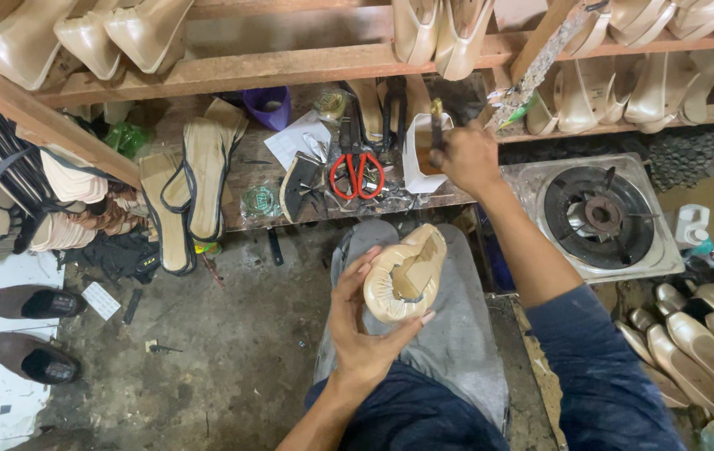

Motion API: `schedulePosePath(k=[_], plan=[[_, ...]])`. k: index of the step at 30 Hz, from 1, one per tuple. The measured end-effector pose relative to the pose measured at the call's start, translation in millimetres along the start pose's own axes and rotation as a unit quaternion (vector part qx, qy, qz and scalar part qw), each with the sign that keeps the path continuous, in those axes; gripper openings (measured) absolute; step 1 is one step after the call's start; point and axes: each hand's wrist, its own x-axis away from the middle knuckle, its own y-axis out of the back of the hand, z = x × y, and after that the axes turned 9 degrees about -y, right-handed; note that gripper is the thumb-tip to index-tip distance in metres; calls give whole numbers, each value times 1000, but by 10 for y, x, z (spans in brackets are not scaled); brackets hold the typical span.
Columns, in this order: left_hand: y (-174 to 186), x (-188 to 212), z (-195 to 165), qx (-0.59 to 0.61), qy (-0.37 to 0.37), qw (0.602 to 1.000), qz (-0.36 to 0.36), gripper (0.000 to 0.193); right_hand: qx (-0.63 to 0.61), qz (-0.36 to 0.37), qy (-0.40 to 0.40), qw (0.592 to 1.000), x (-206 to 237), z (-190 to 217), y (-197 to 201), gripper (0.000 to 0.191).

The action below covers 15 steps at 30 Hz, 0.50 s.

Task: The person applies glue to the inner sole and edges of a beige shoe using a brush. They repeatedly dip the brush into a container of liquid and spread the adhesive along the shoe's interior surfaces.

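Observation:
My left hand [365, 321] grips a beige shoe upper stretched over a last [405, 274], sole side up, above my grey-clad knee. My right hand [467, 157] reaches forward to the low wooden bench [257, 171] and holds the handle of a brush [437, 124] that dips into a white container [420, 159]. Red-handled scissors [357, 174] lie just left of that container.
A gas burner [597, 215] sits right of the bench. Beige shoes fill the wooden racks [290, 67] above and the floor at right [699, 334]. Insoles with black straps [190, 188] lie on the bench's left end. Two brown shoes [27, 326] stand at left.

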Motion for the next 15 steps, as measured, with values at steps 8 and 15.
schedulePosePath(k=[8, 15], plan=[[-46, -92, 156, -29, -14, 999, -3, 91, -70, -32, -24, 997, 302, -10, 385, 28], [-94, -219, 113, -72, -80, 994, 5, 91, -572, -18, -107, 813, 1199, 591, 1132, 9]])
